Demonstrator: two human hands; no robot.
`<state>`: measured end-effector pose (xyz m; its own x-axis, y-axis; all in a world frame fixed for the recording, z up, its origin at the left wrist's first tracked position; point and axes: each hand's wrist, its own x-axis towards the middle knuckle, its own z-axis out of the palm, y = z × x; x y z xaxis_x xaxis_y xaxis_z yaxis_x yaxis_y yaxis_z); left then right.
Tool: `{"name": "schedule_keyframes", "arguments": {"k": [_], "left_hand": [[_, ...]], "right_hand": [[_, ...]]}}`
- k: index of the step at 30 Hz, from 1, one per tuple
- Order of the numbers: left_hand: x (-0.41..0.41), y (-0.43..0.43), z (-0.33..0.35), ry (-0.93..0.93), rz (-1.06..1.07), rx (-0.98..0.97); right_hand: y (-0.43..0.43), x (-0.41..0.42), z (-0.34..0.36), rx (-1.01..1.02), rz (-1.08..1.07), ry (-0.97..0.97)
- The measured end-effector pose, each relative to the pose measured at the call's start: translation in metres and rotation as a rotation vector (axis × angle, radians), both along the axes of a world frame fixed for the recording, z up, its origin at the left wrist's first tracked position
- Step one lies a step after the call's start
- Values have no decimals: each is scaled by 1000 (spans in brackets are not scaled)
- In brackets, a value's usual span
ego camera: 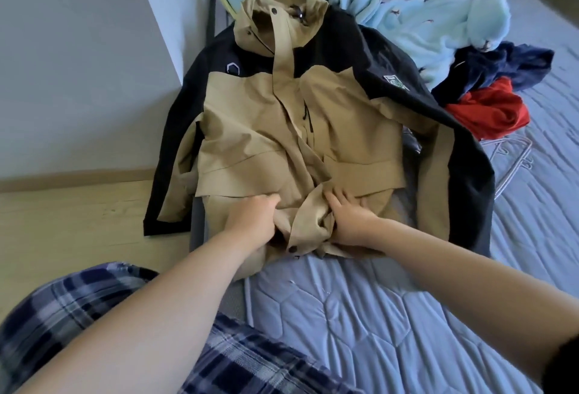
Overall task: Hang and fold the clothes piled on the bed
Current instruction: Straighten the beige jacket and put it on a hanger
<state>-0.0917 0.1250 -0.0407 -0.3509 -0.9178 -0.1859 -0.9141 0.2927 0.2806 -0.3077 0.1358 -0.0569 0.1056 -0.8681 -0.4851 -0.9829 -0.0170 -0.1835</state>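
Looking down, the tan and black hooded shell jacket (266, 130) lies front-up on the corner of the grey-blue quilted bed (376, 315). My left hand (250, 218) curls its fingers into the hem fabric. My right hand (351, 215) presses nearly straight fingers just beside.

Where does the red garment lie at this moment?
In the head view, the red garment lies on the bed at the right, against the dark blue garment and close beside the jacket's black sleeve.
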Motion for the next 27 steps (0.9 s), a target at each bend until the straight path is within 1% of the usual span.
{"name": "schedule_keyframes", "arguments": {"k": [1,3,6,9,14,17,20,22,24,27], "left_hand": [[3,-2,-10,-27,-29,62],[5,-12,-25,-28,-50,110],[2,-30,-35,-75,-95,64],[-4,-43,-40,-131,-152,45],[-14,-49,-37,-104,-75,9],[-17,-30,-39,-52,10,-68],[-14,-2,-39,-44,44,-70],[-10,10,-35,-114,-15,-30],[-3,18,-30,-246,-92,28],[6,35,-24,-477,-187,56]], "right_hand": [[0,5,-12,45,8,31],[-6,11,-30,48,-18,45],[-16,18,-42,44,-58,77],[-25,21,-47,49,-100,63],[-30,20,-52,0,-123,29],[-27,18,-53,-62,-102,25],[-19,20,-48,-101,-93,49],[-13,24,-44,-171,-102,71],[-3,25,-39,-276,-73,100],[18,18,-24,-384,69,148]]}}
